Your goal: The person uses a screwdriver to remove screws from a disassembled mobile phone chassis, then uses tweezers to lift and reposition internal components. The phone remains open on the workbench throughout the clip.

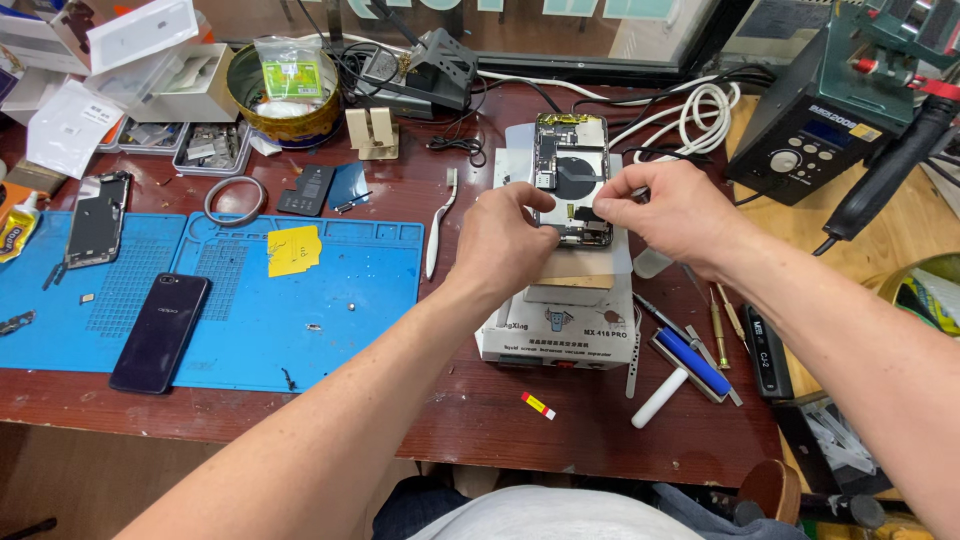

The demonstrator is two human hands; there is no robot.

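Left hand [512, 238] covers the lower-left of the opened phone [571, 160], and the right hand [668, 208] hides its lower-right edge; whatever the fingertips pinch can't be made out. The hot-air station [820, 125] runs off the top edge. Parts in the small trays [185, 145] are too tiny to tell.

Blue work mat [330, 300], yellow note [293, 249], black phone [160, 332], reddish-brown table [480, 420].

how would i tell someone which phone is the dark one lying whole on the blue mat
Find the blue mat on the table's left. Near its front-left corner lies the dark phone, face up, screen black. Unlike the dismantled phone behind it, it looks whole.
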